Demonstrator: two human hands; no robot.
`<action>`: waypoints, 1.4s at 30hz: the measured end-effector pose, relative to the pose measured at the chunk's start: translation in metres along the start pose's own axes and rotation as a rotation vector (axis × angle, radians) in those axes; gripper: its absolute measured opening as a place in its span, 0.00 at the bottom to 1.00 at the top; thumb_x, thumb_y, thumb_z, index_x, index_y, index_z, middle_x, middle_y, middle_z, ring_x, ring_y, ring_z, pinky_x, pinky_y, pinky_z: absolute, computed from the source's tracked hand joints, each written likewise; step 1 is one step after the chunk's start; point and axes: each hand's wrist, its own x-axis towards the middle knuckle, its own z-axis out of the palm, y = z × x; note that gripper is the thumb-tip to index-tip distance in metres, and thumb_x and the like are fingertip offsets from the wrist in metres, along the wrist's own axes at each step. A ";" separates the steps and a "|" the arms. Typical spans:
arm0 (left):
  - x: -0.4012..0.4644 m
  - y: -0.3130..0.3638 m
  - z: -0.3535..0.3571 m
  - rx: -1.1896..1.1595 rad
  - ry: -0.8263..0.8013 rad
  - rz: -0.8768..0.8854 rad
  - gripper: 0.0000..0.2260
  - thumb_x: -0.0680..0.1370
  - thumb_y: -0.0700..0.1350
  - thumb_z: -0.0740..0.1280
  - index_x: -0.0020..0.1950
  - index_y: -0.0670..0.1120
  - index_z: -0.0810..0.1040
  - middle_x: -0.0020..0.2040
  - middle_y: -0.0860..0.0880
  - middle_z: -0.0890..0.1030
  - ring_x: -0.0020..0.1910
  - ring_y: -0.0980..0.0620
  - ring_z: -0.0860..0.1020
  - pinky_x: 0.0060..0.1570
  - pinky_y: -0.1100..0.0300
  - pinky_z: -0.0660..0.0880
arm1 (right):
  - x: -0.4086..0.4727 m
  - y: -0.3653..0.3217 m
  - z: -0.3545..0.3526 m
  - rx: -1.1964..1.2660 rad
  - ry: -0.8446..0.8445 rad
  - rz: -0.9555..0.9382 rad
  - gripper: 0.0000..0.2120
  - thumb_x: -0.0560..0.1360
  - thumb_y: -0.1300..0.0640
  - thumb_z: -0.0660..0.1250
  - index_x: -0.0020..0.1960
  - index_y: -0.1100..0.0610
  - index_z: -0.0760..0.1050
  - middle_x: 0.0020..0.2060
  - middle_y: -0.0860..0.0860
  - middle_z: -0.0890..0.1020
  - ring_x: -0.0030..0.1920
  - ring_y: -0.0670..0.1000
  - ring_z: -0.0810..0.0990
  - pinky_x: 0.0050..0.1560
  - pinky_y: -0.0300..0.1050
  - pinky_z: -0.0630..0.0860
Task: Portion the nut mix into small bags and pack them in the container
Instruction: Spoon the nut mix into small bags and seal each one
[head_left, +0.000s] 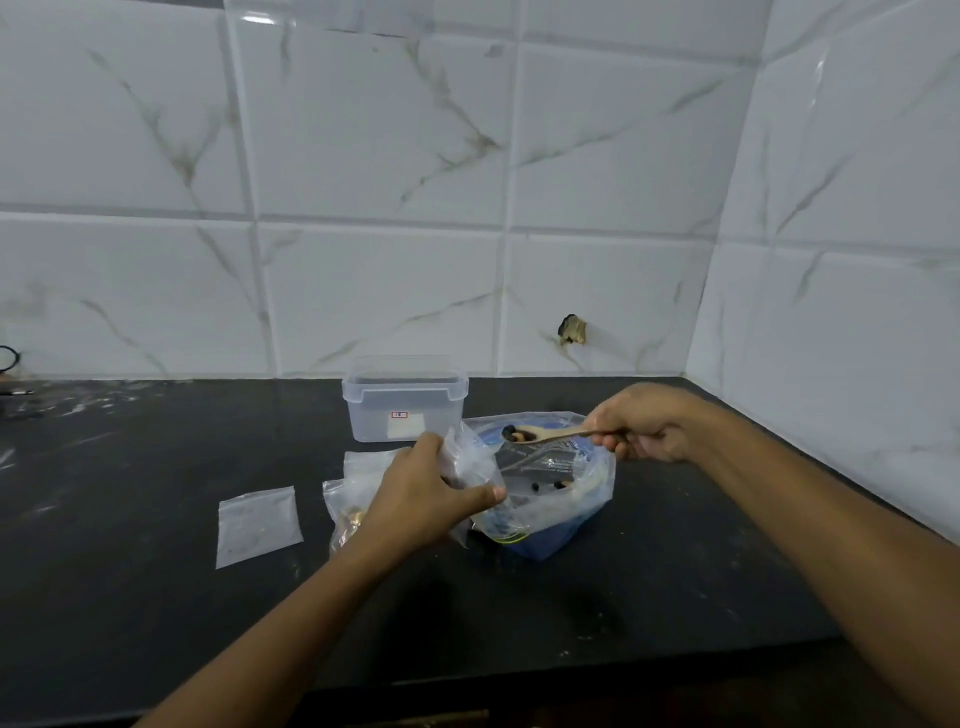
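Item one, the black stone tabletop (156, 597): it carries everything I list below, against a white marbled tile wall (363, 208).

Item two, the large clear plastic bag of nut mix with blue lining (561, 514): it stands open near the middle of the tabletop, a few dark and pale pieces visible inside.

Item three, the translucent lidded plastic container (405, 400): it sits shut behind the large bag, near the wall. I see no packed bags through its side.

Item four, the small clear zip bags: one lies flat and empty (258, 525) at the left; one with nuts in it (345, 512) lies just beside my left wrist; one (467, 467) is pinched open by my left hand (426, 493), fingers curled round its mouth.

Item five, the pale wooden spoon (540, 435): my right hand (644, 426) grips its handle, the bowl loaded with nuts and held level above the large bag.

Step in hand, as I judge it: filling the held bag. The next move calls for tipping the spoon squarely into its mouth while my left hand keeps the mouth wide.
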 end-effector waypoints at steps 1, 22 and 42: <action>0.001 0.003 0.001 0.021 -0.007 0.001 0.26 0.65 0.61 0.77 0.51 0.50 0.70 0.49 0.50 0.77 0.44 0.55 0.76 0.35 0.62 0.72 | -0.005 -0.006 -0.003 0.004 -0.025 -0.013 0.07 0.79 0.65 0.62 0.48 0.65 0.79 0.29 0.53 0.78 0.26 0.44 0.73 0.25 0.35 0.73; 0.000 0.008 0.006 -0.225 0.136 -0.082 0.23 0.68 0.58 0.77 0.49 0.48 0.69 0.44 0.49 0.80 0.39 0.54 0.81 0.35 0.56 0.81 | -0.079 -0.037 0.054 -0.937 0.517 -1.067 0.09 0.77 0.59 0.62 0.42 0.59 0.80 0.37 0.52 0.80 0.37 0.53 0.78 0.39 0.49 0.74; -0.020 0.007 -0.012 -0.524 0.097 -0.048 0.24 0.66 0.55 0.78 0.54 0.47 0.72 0.45 0.47 0.83 0.44 0.49 0.84 0.45 0.45 0.82 | -0.054 0.001 0.088 -0.417 0.070 -0.650 0.15 0.74 0.41 0.67 0.52 0.50 0.80 0.42 0.44 0.82 0.42 0.41 0.79 0.39 0.35 0.74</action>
